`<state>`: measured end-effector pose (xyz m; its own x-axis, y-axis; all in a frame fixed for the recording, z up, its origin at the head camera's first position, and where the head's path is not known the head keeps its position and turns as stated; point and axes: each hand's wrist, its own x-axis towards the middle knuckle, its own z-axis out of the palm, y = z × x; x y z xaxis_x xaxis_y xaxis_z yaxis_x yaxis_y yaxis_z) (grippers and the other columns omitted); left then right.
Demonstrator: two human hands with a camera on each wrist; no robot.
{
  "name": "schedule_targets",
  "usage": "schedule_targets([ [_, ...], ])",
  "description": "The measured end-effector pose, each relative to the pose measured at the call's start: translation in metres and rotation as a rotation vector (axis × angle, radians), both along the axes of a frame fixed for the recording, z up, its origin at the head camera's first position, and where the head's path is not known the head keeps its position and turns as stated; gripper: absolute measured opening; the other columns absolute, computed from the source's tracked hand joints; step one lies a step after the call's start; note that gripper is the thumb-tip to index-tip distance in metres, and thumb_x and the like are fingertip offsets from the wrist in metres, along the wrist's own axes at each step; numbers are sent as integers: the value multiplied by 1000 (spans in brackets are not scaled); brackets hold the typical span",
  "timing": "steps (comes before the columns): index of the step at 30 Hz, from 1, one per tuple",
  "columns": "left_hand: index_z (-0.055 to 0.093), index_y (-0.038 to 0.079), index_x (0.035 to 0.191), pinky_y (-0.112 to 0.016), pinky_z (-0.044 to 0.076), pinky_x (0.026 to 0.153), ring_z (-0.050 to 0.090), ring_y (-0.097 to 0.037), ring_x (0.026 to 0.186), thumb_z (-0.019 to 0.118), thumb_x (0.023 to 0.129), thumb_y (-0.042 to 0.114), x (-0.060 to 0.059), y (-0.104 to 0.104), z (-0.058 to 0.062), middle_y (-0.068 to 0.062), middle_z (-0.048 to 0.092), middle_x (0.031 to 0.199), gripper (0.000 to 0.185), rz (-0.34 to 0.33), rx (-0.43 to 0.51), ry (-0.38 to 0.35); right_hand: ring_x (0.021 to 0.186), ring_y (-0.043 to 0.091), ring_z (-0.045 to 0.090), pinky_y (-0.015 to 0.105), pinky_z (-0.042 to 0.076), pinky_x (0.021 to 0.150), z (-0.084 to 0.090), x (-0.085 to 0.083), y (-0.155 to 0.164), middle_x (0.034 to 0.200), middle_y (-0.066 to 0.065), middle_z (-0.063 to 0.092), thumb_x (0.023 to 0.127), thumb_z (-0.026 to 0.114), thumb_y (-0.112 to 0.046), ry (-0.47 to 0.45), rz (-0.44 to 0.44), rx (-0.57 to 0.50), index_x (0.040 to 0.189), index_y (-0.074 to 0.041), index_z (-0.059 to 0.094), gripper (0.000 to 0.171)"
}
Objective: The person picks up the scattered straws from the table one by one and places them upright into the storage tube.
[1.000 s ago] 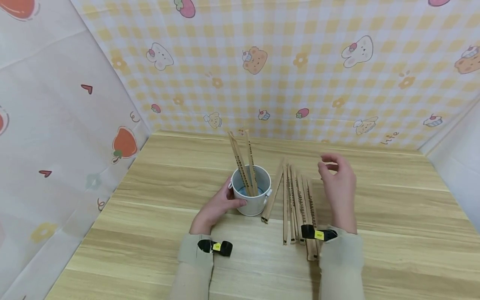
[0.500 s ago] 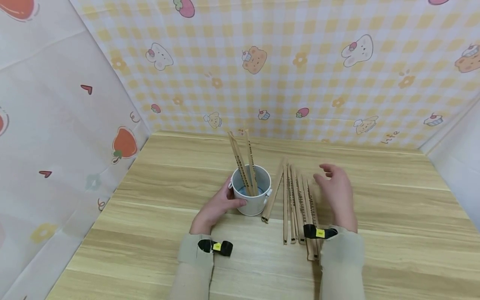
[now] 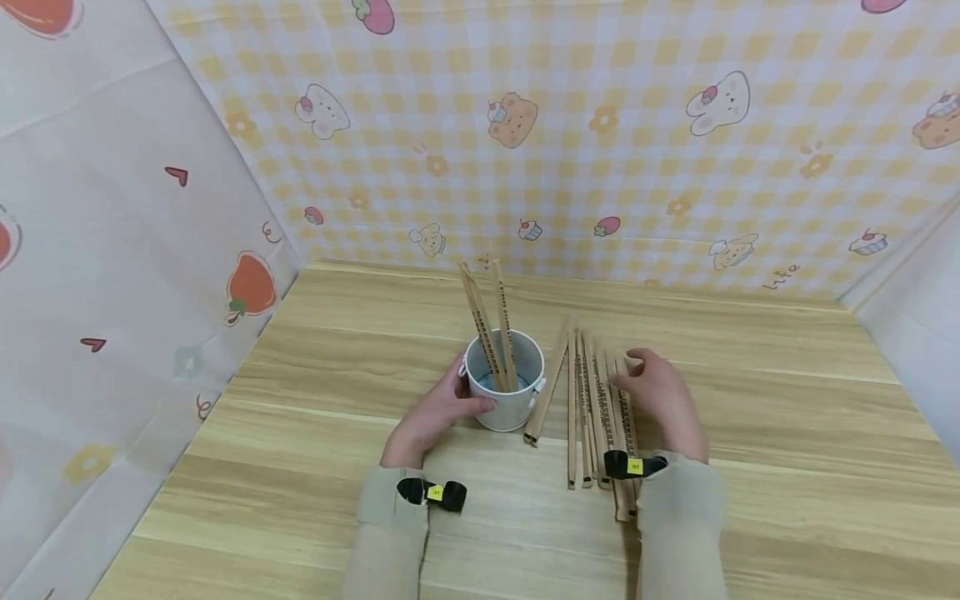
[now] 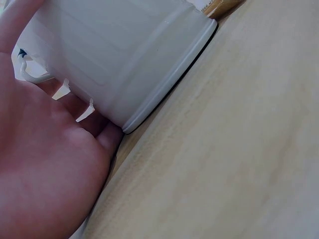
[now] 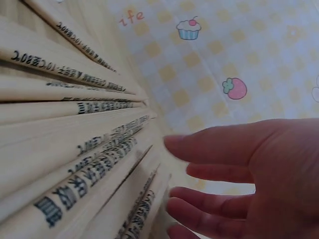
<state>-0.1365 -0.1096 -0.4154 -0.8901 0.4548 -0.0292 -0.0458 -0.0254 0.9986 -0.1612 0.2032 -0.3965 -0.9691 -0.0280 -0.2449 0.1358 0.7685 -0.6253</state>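
Note:
In the head view, my left hand (image 3: 435,414) holds a small white bucket (image 3: 504,412) from its left side, thumb across the front. The left wrist view shows the fingers behind the bucket wall (image 4: 114,55), close to the table. A few paper-wrapped straws (image 3: 486,337) stand tilted inside the bucket. To its right lies a spread of several more wrapped straws (image 3: 587,408), with dark printed lettering. My right hand (image 3: 662,398) hovers at the right edge of that spread. In the right wrist view its fingers (image 5: 209,147) are extended and apart, with nothing between them.
A light wood-grain table (image 3: 315,467) carries everything. Behind it hangs a yellow checked cloth (image 3: 570,158) with cartoon prints, and a white printed cloth (image 3: 135,275) borders the left. One wrapped straw (image 3: 545,400) slants beside the bucket, apart from the others at its lower end.
My right hand has come down and leftward, from beyond the spread to the rightmost wrapped straws. The left hand and the bucket have stayed in place.

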Motion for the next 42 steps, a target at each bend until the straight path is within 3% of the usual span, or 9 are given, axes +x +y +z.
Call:
schedule_targets([
  [5,15,23,142,-41,22,103,26,-32,127,69,75,8,-1,1,0,-13,29,136,87,-5,8,-4,99,34,49,49,40,82,-1,0,-4,113,22,50,82,59,-19,-15,-14,-10,134,2,31,63],
  [11,15,23,142,-41,22,103,26,-31,127,69,75,8,-2,1,1,-12,30,137,87,-5,10,-1,94,33,52,47,42,78,-5,1,-3,108,23,55,81,54,-13,38,-6,37,128,5,40,52],
  [16,16,23,142,-40,24,102,27,-30,127,68,75,6,-3,1,2,-10,32,135,87,9,-2,4,93,33,54,46,43,77,-8,-1,-5,107,22,58,82,52,-15,53,-18,64,115,4,53,38],
  [22,14,23,142,-40,24,103,26,-31,127,69,75,7,-5,1,3,-11,31,136,88,3,-4,9,78,25,54,39,44,68,-6,-2,-7,94,14,62,82,55,-17,48,-59,54,97,1,62,25],
  [28,13,23,143,-40,24,103,25,-30,128,69,74,9,-5,0,2,-10,30,137,89,5,-13,11,69,21,54,35,43,61,-6,0,-6,86,11,62,84,57,-19,48,-80,40,94,1,62,23],
  [33,15,26,142,-41,23,103,27,-27,127,70,74,8,-4,-2,-9,-8,31,137,89,15,-10,-2,64,19,53,32,43,56,-8,4,-6,80,8,61,86,56,-19,19,-83,16,92,-2,61,19],
  [38,18,32,140,-40,23,103,28,-22,127,72,72,12,-7,-1,-20,-5,32,137,89,18,20,25,71,22,53,34,42,59,2,7,-2,87,11,61,86,55,-21,78,-92,25,94,-2,60,21],
  [42,18,34,140,-40,23,103,28,-23,127,72,72,13,-8,0,-23,-4,32,137,89,19,19,28,67,21,54,32,42,56,15,9,2,85,11,61,87,55,-22,136,-107,21,95,-2,60,22],
])
